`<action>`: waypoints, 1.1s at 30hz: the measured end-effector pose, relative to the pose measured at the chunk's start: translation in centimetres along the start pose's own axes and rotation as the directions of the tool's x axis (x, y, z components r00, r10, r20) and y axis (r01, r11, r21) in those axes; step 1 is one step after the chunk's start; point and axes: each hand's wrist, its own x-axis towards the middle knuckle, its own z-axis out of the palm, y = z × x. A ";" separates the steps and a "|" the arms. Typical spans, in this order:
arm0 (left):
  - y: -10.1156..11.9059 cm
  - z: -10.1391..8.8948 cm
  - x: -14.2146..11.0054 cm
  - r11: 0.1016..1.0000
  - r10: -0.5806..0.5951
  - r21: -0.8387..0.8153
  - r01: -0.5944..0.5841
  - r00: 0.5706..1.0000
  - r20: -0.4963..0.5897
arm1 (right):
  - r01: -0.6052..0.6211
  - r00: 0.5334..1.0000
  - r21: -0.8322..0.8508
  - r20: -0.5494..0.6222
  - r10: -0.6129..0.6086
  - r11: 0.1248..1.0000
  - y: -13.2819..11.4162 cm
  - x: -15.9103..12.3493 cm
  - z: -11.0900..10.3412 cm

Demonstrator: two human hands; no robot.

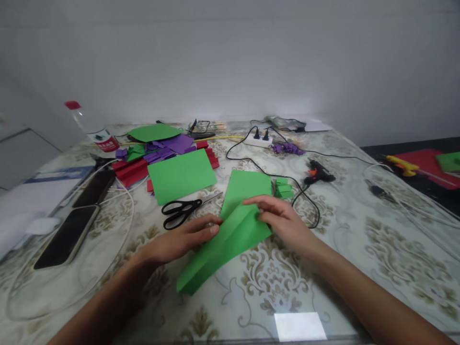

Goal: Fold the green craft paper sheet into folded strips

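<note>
A sheet of green paper [223,244] with a lengthwise fold slants across the table in front of me. My left hand [190,237] grips its left edge, thumb on top and the other fingers partly hidden behind. At the upper right end, my right hand [280,218] pinches the same sheet between thumb and fingers. Another flat green sheet [246,184] lies just beyond, partly covered by the folded one. Black-handled scissors [187,208] rest left of it, blades pointing right. A small folded green piece [283,188] sits beyond my right hand.
Left stand a tilted bottle [95,129] and two phones [68,237] with white cables. Green, purple and red papers [181,175] pile up behind the scissors. A power strip [258,140], a black glue gun [318,172] and its looping cord lie right. A yellow glue gun [402,165] is far right.
</note>
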 end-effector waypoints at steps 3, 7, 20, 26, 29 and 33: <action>0.4 -1.2 -0.4 0.999 0.042 0.015 -0.042 0.999 -0.005 | -0.031 0.999 -0.063 -0.030 0.030 0.998 -0.5 0.0 -0.6; 0.7 -2.6 -0.5 0.995 0.088 -0.031 -0.090 0.995 -0.056 | -0.058 0.986 -0.085 -0.160 0.043 0.995 -0.3 0.1 -1.0; -0.5 -1.4 1.5 0.906 0.140 -0.317 -0.280 0.906 -0.399 | -0.258 0.962 0.390 0.017 0.273 0.884 1.0 0.5 0.3; -0.3 -1.2 1.1 0.972 0.193 -0.063 -0.227 0.920 -0.340 | -0.229 0.961 0.367 -0.062 0.270 0.901 1.7 0.6 -0.1; -0.5 -1.3 1.3 0.951 0.225 -0.117 -0.285 0.901 -0.370 | -0.210 0.964 0.336 -0.086 0.252 0.918 1.9 0.7 -0.1; -0.5 -1.6 1.5 0.928 0.217 -0.181 -0.326 0.867 -0.447 | -0.155 0.977 0.272 -0.099 0.188 0.950 1.3 0.7 -0.4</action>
